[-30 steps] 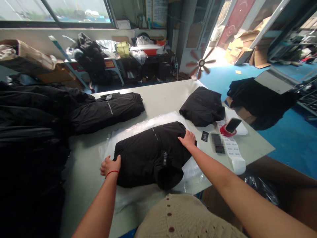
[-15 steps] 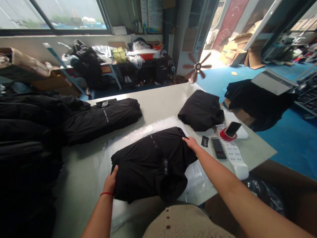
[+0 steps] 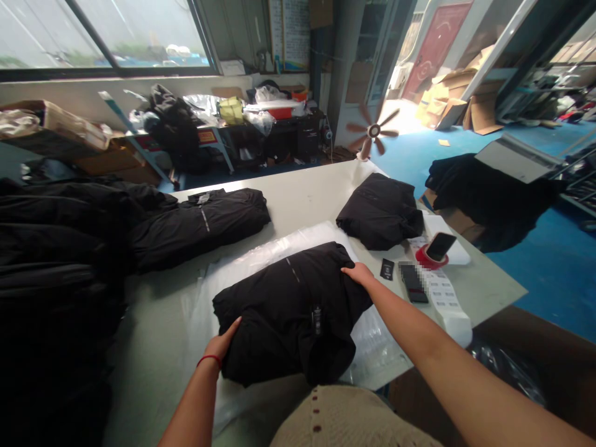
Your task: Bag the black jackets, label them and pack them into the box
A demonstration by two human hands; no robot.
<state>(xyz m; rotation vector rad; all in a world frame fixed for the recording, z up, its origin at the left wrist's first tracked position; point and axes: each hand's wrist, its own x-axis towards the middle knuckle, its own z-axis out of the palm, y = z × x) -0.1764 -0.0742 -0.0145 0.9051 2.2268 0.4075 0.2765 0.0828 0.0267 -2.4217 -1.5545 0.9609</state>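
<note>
A folded black jacket [image 3: 274, 310] lies in front of me on a stack of clear plastic bags [image 3: 305, 236]. Its collar end faces me, and a dark printed hang tag [image 3: 317, 320] rests near the collar. My left hand [image 3: 225, 343] is closed on the jacket's left side, thumb on top and the other fingers hidden under the cloth. At the right edge, my right hand [image 3: 360, 273] pinches the fabric, its fingertips partly out of sight. Just beyond that hand lies a small black card tag [image 3: 386, 269].
Other folded black jackets lie on the table at the back left [image 3: 205, 223] and back right [image 3: 379, 211]. A dark jacket pile [image 3: 51, 298] fills the left. At right are a phone [image 3: 413, 282], red tape roll [image 3: 431, 257], label strip [image 3: 449, 304] and small fan [image 3: 373, 131].
My left hand has shifted inward over the jacket's left side, and the collar end looks flatter. My right hand stays at the right edge. The whole view has shifted slightly.
</note>
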